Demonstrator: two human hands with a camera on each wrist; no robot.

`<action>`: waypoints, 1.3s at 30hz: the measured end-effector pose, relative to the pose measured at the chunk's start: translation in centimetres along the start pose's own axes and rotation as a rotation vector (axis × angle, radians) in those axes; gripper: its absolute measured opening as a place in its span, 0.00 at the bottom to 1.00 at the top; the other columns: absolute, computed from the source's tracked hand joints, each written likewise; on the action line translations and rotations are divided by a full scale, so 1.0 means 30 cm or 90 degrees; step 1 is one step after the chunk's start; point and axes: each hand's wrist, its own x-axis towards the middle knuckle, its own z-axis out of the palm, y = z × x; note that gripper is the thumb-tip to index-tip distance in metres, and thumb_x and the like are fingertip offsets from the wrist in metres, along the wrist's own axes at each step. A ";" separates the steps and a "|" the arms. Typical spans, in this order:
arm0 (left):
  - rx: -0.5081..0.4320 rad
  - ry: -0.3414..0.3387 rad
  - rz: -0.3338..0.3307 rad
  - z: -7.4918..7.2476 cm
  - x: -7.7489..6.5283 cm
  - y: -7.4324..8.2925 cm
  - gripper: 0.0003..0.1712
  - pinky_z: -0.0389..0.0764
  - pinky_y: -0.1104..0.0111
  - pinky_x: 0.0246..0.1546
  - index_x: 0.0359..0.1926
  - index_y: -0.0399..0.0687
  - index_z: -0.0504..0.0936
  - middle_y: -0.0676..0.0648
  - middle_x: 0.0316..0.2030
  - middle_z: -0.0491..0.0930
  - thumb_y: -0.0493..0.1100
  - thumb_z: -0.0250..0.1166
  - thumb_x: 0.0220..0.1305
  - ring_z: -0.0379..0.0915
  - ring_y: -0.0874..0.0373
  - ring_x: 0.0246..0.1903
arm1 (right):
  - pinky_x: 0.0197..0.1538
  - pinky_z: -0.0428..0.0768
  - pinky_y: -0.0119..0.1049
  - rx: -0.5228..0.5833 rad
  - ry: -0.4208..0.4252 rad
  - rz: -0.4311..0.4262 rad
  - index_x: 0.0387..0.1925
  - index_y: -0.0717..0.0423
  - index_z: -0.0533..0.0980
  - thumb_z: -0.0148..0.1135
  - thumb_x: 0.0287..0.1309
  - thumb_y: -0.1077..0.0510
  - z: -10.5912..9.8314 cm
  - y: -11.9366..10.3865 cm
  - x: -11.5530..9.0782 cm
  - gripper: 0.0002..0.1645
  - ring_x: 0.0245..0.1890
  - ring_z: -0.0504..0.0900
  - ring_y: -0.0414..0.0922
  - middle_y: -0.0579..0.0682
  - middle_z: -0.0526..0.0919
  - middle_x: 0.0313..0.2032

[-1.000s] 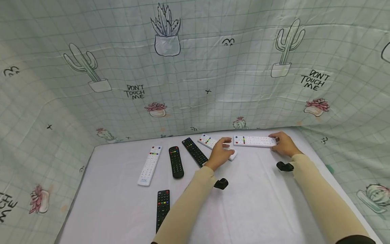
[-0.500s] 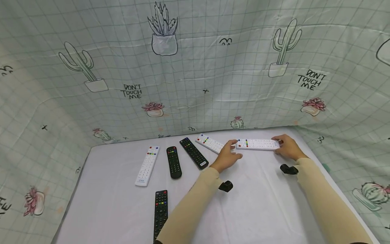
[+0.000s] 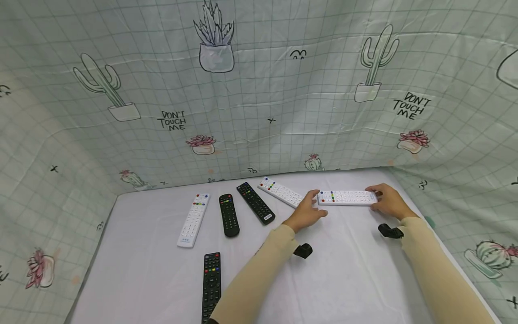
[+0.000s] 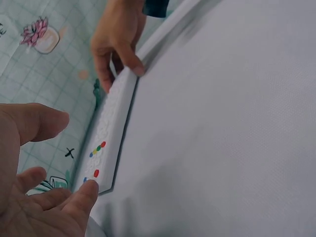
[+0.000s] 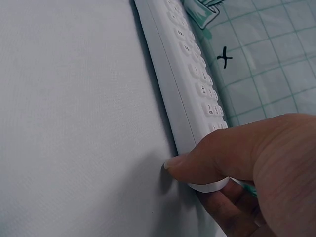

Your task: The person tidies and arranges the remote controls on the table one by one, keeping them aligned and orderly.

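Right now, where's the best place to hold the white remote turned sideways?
Probably the right end of the white remote, coming from the right and pinching across its narrow width. It sits buttons up, lengthwise left to right, so its long side edges are reachable, while another remote slants near its left end.

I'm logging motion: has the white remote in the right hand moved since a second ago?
Yes. Against the round cactus printed on the backdrop, the white remote has moved to the right and away from that backdrop.

Five remotes [image 3: 346, 198] lie across the back of the table [image 3: 344, 270] — a sixth remote [image 3: 212, 283] at front left.
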 end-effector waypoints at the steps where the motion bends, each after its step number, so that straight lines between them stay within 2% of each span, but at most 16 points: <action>1: 0.004 -0.002 -0.003 0.002 -0.002 0.000 0.42 0.74 0.56 0.71 0.81 0.48 0.59 0.39 0.80 0.59 0.38 0.67 0.72 0.68 0.39 0.73 | 0.59 0.75 0.68 0.001 -0.002 0.002 0.63 0.77 0.73 0.71 0.51 0.76 0.001 0.000 -0.003 0.35 0.58 0.73 0.73 0.78 0.71 0.59; 6: 0.023 -0.008 -0.021 0.019 -0.010 -0.007 0.42 0.71 0.56 0.73 0.81 0.49 0.59 0.36 0.79 0.60 0.38 0.67 0.73 0.66 0.40 0.74 | 0.60 0.76 0.68 0.002 -0.002 0.005 0.63 0.76 0.73 0.71 0.52 0.76 0.011 -0.002 -0.021 0.35 0.58 0.73 0.73 0.77 0.70 0.60; 13: 0.037 -0.011 -0.040 0.037 -0.016 -0.026 0.43 0.71 0.57 0.73 0.81 0.47 0.58 0.39 0.81 0.56 0.39 0.68 0.72 0.66 0.40 0.74 | 0.61 0.75 0.69 0.010 -0.001 -0.012 0.62 0.75 0.74 0.71 0.51 0.77 0.021 -0.001 -0.055 0.34 0.58 0.73 0.73 0.77 0.71 0.60; 19: 0.073 -0.008 -0.017 0.041 -0.018 -0.044 0.43 0.69 0.60 0.74 0.81 0.42 0.59 0.39 0.79 0.60 0.38 0.68 0.70 0.67 0.43 0.73 | 0.60 0.77 0.68 0.016 0.004 -0.043 0.61 0.76 0.75 0.71 0.49 0.77 0.032 0.001 -0.081 0.34 0.56 0.74 0.72 0.76 0.72 0.59; 25: 0.108 0.003 -0.012 0.053 -0.017 -0.055 0.43 0.63 0.61 0.77 0.79 0.43 0.61 0.40 0.75 0.68 0.40 0.70 0.69 0.62 0.49 0.75 | 0.60 0.77 0.68 0.022 0.015 -0.067 0.60 0.77 0.74 0.70 0.48 0.78 0.041 0.004 -0.109 0.34 0.56 0.74 0.72 0.76 0.73 0.58; 29: 0.113 0.004 -0.006 0.065 -0.018 -0.059 0.43 0.65 0.62 0.75 0.79 0.43 0.63 0.40 0.73 0.71 0.39 0.71 0.68 0.66 0.51 0.72 | 0.59 0.77 0.69 0.020 0.026 -0.073 0.59 0.78 0.74 0.70 0.47 0.78 0.042 0.001 -0.131 0.34 0.55 0.74 0.72 0.77 0.73 0.57; 34: 0.117 0.005 0.009 0.082 -0.032 -0.063 0.41 0.65 0.65 0.75 0.78 0.41 0.64 0.41 0.73 0.70 0.34 0.70 0.67 0.66 0.53 0.73 | 0.58 0.78 0.68 0.013 0.031 -0.078 0.59 0.78 0.75 0.71 0.47 0.78 0.048 0.001 -0.163 0.34 0.54 0.75 0.71 0.77 0.74 0.56; 39: 0.145 0.034 0.019 0.101 -0.054 -0.071 0.39 0.70 0.67 0.72 0.76 0.41 0.67 0.42 0.67 0.74 0.31 0.69 0.66 0.71 0.55 0.67 | 0.56 0.80 0.67 0.009 0.039 -0.078 0.59 0.76 0.75 0.73 0.46 0.78 0.062 0.000 -0.191 0.34 0.53 0.77 0.71 0.76 0.74 0.56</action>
